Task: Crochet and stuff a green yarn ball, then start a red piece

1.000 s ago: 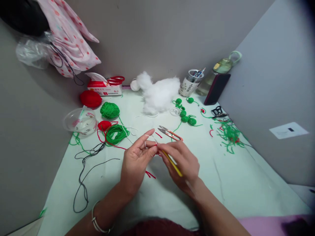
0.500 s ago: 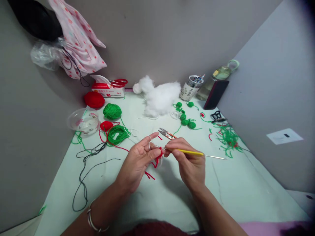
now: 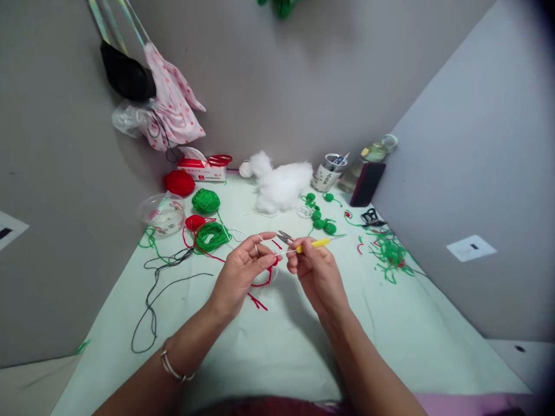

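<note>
Between thumb and fingers, my left hand (image 3: pixel 243 268) pinches a small piece of red crochet work (image 3: pixel 274 263). White yarn runs over its raised index finger, and red yarn ends dangle below. My right hand (image 3: pixel 318 274) grips a crochet hook (image 3: pixel 318 245) by its yellow handle, with the metal tip reaching the red piece at the left fingertips. Thread snips (image 3: pixel 285 237) lie on the table just beyond both hands, partly hidden by the right one.
White stuffing (image 3: pixel 286 185) sits at the back. Left are green yarn (image 3: pixel 206 201), red yarn (image 3: pixel 179 182), a plastic bowl (image 3: pixel 162 215) and black cord (image 3: pixel 150 306). Right are green crocheted balls (image 3: pixel 318 223), a pen tin (image 3: pixel 326 176), a phone (image 3: pixel 367 184) and yarn scraps (image 3: pixel 392 253).
The view has tilted up and pulled back slightly. My right hand has turned, so the hook's rear end now points up and away instead of to the right. The left hand keeps its pinch.
</note>
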A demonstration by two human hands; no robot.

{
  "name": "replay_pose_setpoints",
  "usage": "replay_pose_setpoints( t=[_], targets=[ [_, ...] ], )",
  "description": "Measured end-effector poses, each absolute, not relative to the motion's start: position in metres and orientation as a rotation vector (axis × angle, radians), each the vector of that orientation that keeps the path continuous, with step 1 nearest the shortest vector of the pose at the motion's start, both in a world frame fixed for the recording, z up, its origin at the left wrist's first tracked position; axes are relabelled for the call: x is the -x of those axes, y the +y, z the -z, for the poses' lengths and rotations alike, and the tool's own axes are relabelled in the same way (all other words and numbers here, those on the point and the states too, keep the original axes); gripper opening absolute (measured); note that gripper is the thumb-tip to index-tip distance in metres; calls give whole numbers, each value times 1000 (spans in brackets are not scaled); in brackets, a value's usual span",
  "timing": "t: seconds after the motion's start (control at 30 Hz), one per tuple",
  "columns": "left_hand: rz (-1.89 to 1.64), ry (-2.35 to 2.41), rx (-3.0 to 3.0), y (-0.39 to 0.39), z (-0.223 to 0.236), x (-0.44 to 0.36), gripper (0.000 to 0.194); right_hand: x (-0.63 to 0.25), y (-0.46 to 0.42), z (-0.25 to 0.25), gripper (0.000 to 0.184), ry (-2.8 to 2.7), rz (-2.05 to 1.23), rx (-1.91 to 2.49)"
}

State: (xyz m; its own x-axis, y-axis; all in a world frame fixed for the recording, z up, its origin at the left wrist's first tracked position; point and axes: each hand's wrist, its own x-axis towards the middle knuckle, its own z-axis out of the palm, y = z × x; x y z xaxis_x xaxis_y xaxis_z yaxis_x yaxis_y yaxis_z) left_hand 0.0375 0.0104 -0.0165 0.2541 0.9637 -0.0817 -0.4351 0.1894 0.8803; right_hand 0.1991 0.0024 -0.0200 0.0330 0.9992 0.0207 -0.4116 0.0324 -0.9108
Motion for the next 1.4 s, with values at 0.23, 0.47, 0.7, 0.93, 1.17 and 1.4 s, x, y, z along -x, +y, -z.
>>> replay_pose_setpoints(
  t=[0.23, 0.47, 0.7, 0.93, 1.17, 1.4],
  targets=[
    [-1268, 836, -985, 13, 43, -41, 46, -188, 3, 37, 26, -1081, -1252, 918],
    [-1315, 856, -954, 17, 60, -34, 55, -179, 2, 45, 23, -1218, -1121, 970],
    [-1320, 842, -917, 20, 68, -37, 53, -180, 4, 45, 28, -1265, -1083, 978],
    [-1288, 819, -900, 17, 67, -41, 48, -182, 8, 51, 31, -1225, -1092, 1011],
    [-1234, 793, -873, 14, 65, -43, 55, -184, 7, 52, 31, -1205, -1125, 999],
    [-1228, 701, -827, 5, 57, -46, 57, -186, 6, 48, 31, -1178, -1129, 979]
  ],
)
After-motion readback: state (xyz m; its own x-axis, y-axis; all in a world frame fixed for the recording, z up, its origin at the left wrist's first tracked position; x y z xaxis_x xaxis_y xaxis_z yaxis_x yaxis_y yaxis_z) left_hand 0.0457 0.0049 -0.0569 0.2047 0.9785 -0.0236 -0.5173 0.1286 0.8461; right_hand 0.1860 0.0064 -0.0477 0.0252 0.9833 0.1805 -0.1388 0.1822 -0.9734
